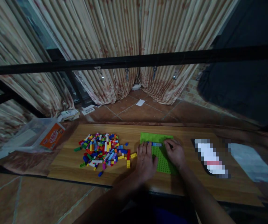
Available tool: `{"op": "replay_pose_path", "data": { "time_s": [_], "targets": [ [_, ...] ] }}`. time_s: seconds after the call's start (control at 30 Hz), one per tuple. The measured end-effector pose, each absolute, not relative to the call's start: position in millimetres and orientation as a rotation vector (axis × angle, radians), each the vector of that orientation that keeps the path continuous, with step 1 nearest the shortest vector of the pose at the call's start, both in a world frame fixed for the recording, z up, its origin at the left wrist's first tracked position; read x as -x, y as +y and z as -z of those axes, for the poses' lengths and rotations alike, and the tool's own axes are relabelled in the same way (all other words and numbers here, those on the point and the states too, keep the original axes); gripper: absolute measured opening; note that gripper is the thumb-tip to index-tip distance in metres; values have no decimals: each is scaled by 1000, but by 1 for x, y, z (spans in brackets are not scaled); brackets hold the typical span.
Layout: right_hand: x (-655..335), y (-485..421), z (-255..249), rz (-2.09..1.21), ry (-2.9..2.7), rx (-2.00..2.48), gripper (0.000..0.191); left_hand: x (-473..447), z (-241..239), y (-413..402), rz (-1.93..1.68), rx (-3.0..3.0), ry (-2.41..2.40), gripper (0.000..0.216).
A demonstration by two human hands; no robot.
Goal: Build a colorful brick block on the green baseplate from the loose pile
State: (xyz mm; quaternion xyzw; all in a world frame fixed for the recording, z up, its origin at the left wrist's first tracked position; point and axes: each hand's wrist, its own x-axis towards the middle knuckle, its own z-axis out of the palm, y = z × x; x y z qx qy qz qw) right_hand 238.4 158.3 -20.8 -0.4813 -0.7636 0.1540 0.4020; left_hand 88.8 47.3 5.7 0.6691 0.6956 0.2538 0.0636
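1. Watching through the head camera, I had the green studded baseplate (164, 166) lying on the wooden tabletop (64, 161), between the loose pile of toy bricks (101, 151) and a pixelated item (210, 157).
2. A short row of blue and pale-blue bricks (156, 144) sat on the baseplate's upper part, between my two hands.
3. My left hand (146, 160) lay over the baseplate's left edge, fingers extended and uncurled, fingertips near the row's left end; I saw nothing gripped in it.
4. My right hand (175, 153) had its fingers bent and drawn together beside the row's right end; I could not tell whether they pinched a brick.
5. Yellow bricks (133, 155) lay just beside my left hand.
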Motion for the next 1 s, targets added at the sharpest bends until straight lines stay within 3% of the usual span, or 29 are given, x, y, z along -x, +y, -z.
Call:
{"op": "replay_pose_path", "data": {
  "time_s": [0.33,0.53,0.7,1.0],
  "targets": [
    [-223,148,1,-323,-2106,1127,25,-20,-10,-22,-698,-2101,2265,56],
    [-158,89,-14,-440,-2371,837,27,4,-2,-29,-695,-2085,2424,41],
    [-129,65,-3,-419,-2427,888,25,6,-2,-27,-714,-2082,2470,35],
    [-161,72,9,-354,-1991,1175,23,-4,-2,-27,-825,-2123,2330,40]
  ]
}}
